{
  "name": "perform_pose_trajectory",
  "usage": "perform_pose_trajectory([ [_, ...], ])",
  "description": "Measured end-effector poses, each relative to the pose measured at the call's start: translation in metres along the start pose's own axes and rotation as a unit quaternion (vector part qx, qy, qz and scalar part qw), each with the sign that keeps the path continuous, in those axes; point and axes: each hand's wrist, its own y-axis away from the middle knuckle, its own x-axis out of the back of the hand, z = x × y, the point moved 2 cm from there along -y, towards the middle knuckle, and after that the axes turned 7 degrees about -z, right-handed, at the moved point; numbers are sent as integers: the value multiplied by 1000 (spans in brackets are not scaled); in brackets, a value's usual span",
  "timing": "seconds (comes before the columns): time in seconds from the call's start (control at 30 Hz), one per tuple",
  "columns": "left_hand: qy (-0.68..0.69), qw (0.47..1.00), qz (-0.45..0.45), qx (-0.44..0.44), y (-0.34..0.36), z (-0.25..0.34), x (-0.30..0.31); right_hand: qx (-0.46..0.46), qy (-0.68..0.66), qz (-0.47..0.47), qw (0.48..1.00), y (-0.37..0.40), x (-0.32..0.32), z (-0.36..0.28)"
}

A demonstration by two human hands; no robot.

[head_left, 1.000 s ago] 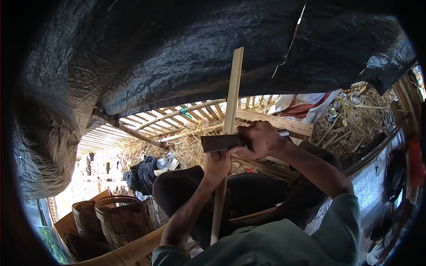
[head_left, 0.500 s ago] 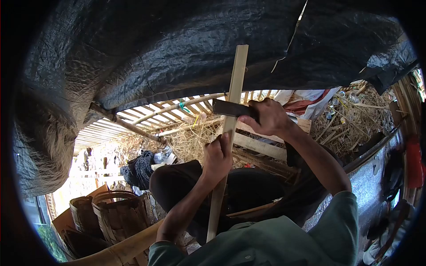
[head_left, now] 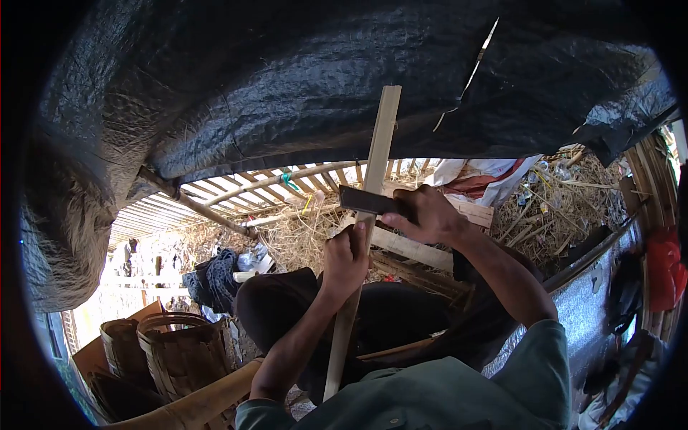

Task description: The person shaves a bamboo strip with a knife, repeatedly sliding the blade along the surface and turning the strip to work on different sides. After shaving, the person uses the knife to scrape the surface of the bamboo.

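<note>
A long pale strip of wood or bamboo (head_left: 382, 132) runs upright through the middle of the head view, its lower end near my shirt. My left hand (head_left: 345, 261) is closed round the strip at about mid-length. Just above it, my right hand (head_left: 424, 215) grips a dark, broad-bladed knife (head_left: 364, 201) by its handle, which my fingers mostly hide. The blade lies across the strip, pointing left, close to my left thumb.
Black plastic sheeting (head_left: 301, 93) hangs across the top. Woven baskets (head_left: 183, 355) and a thick bamboo pole (head_left: 193, 401) are at the lower left. Straw (head_left: 573, 201), wooden boards (head_left: 412, 247) and a white-and-red sack (head_left: 480, 178) lie beyond my legs.
Both hands, the knife and the strip sit slightly lower in view, and the surroundings have shifted a little left. The blade is now closer to my left hand.
</note>
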Motion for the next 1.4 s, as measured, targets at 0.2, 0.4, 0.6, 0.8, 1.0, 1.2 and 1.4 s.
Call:
perform_pose_trajectory([
  [0.2,347,926,-142,49,3,-6,1,-6,24,-44,999,6,-21,-21],
  [0.4,354,920,-159,56,-3,-21,-5,-10,48,-73,996,1,-25,-17],
  [0.6,134,986,-75,-63,0,-28,-9,28,27,-22,999,0,-34,-19],
  [0.8,108,990,-67,-64,14,-21,-13,-104,-5,-14,995,-25,3,3],
  [1.0,210,971,-116,7,9,-13,-11,-159,-25,71,984,-37,37,40],
  [1.2,298,940,-131,102,6,6,5,-85,-50,50,994,-29,25,21],
  [1.4,143,989,-31,-6,-1,-21,-1,-25,66,3,998,-18,4,-6],
])
